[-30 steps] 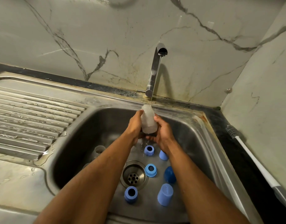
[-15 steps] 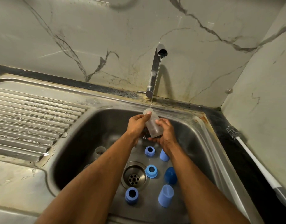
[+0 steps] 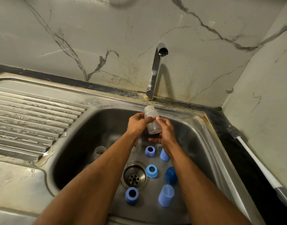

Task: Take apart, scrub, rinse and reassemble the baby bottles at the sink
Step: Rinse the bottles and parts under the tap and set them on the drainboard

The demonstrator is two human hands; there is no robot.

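A veined marble backsplash [image 3: 94, 38] rises at the far side, meeting a marble side wall [image 3: 266, 98] on the right; a dark countertop strip [image 3: 246, 153] runs below it.

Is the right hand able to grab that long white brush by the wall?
Probably yes, but not right away. The right hand is busy holding the clear bottle with the left hand. The brush lies on the counter on the right, with nothing blocking it.

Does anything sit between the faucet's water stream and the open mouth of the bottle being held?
Nothing visible does. The bottle, held by the left hand and right hand, has its mouth tilted up right beneath the stream from the faucet.
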